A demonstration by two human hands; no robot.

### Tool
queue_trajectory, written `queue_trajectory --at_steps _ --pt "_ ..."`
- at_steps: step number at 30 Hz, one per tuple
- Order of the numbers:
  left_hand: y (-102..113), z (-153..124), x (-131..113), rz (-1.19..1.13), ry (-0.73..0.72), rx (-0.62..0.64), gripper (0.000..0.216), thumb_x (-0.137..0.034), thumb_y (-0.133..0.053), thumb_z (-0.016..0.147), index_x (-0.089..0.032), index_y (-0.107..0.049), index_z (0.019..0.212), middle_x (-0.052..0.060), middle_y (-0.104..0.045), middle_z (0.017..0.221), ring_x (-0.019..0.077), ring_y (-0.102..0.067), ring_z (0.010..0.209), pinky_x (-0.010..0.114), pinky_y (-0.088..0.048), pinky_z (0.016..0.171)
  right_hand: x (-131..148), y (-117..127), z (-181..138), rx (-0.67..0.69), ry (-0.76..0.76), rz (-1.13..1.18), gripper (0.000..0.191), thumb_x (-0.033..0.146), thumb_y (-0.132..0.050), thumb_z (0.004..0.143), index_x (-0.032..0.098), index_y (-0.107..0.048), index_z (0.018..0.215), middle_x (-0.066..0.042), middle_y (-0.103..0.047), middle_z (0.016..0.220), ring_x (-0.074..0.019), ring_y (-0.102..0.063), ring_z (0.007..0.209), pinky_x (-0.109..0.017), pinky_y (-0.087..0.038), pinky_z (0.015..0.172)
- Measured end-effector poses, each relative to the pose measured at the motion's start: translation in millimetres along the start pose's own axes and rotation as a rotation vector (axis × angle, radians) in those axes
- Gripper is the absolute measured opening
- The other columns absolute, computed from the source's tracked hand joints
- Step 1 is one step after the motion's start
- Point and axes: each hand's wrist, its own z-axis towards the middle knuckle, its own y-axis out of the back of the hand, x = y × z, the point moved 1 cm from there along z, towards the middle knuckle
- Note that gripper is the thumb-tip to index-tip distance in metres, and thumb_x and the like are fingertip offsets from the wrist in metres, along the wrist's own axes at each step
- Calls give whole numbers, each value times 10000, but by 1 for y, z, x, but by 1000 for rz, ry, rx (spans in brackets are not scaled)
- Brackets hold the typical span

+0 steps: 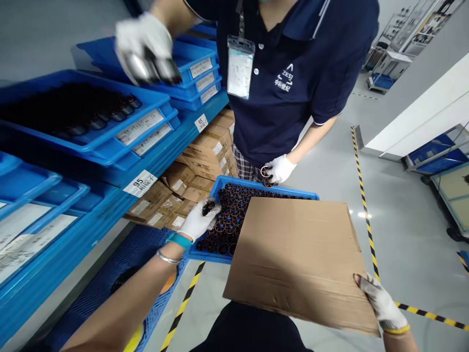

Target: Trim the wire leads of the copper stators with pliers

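My left hand (198, 221), in a white glove, grips the left rim of a blue tray (223, 182) and closes on a small dark coil at that edge. The tray is packed with several round copper-wound coils (229, 222). My right hand (381, 303), also gloved, pinches the near right corner of a brown cardboard sheet (300, 259) that lies over most of the tray. A co-worker in a dark polo faces me; one gloved hand (279, 169) holds the tray's far edge, the other gloved hand (146, 49) is raised and blurred, holding dark cylindrical parts.
Blue shelving on the left carries stacked blue trays (95, 127) with white labels. Brown cartons (205, 156) sit on a lower shelf. A blue perforated crate (128, 264) stands below. Yellow-black floor tape (366, 215) runs on the grey floor; carts (447, 166) stand at right.
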Motion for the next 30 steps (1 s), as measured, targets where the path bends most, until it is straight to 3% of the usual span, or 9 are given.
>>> queue_trajectory --at_steps 3,6,9,12,17,22,26,28,30 --pt "-11 -15 -8 20 -35 19 638 -562 -583 837 -202 -381 1323 48 -618 940 74 -445 477 221 -406 438 4 -19 9 69 14 -41 282 248 -792 719 199 -700 980 -67 -681 1051 -238 -669 914 -373 -513 930" --pt "-22 -19 -10 137 -73 34 587 -471 -524 884 -184 -363 1370 80 -627 1009 109 -516 528 259 -454 482 -5 -69 41 217 35 -137 326 326 -796 712 138 -679 951 -110 -683 999 -265 -669 848 -398 -531 845" --pt "-32 -11 -12 348 -136 29 510 -348 -559 860 -134 -455 1312 127 -604 1137 197 -627 877 332 -529 786 -22 -121 83 231 86 -184 387 344 -809 685 119 -643 953 -106 -684 949 -256 -665 819 -350 -534 768" --pt "-46 6 -13 602 -173 42 461 -280 -593 844 -123 -518 1271 134 -545 1263 268 -530 1175 371 -414 1037 -37 -152 113 194 143 -211 405 333 -784 702 134 -590 997 -73 -682 955 -220 -657 866 -291 -514 789" --pt "-84 39 7 908 -130 97 510 -302 -536 880 -179 -484 1373 165 -485 1303 340 -580 1031 459 -477 859 -53 -152 125 111 71 -341 439 379 -754 700 130 -517 974 -93 -673 920 -232 -650 822 -292 -499 703" --pt "-109 52 24 954 -151 104 582 -434 -509 882 -209 -445 1415 158 -487 1311 340 -595 975 473 -479 827 -55 -144 121 -23 81 -513 592 521 -726 702 98 -554 1078 -126 -664 1020 -222 -640 879 -283 -501 767" --pt "-93 31 18 891 -138 13 793 -590 -585 795 -217 -361 1458 110 -476 1366 330 -535 1154 436 -464 952 -47 -149 104 -31 132 -688 606 561 -626 782 88 -575 1157 -134 -647 1099 -250 -616 994 -299 -473 859" --pt "-76 4 20 844 -127 -82 818 -604 -568 811 -207 -305 1476 78 -419 1437 256 -462 1273 340 -400 1067 -43 -149 90 -90 189 -828 593 507 -592 812 101 -563 1243 -126 -629 1147 -270 -583 1072 -329 -429 935" --pt "-57 -34 30 804 -64 -208 806 -614 -522 845 -165 -299 1476 99 -446 1404 222 -482 1250 303 -375 1088 -44 -146 73 -178 254 -967 667 443 -593 794 100 -499 1359 -148 -564 1256 -314 -518 1173 -388 -359 1027"
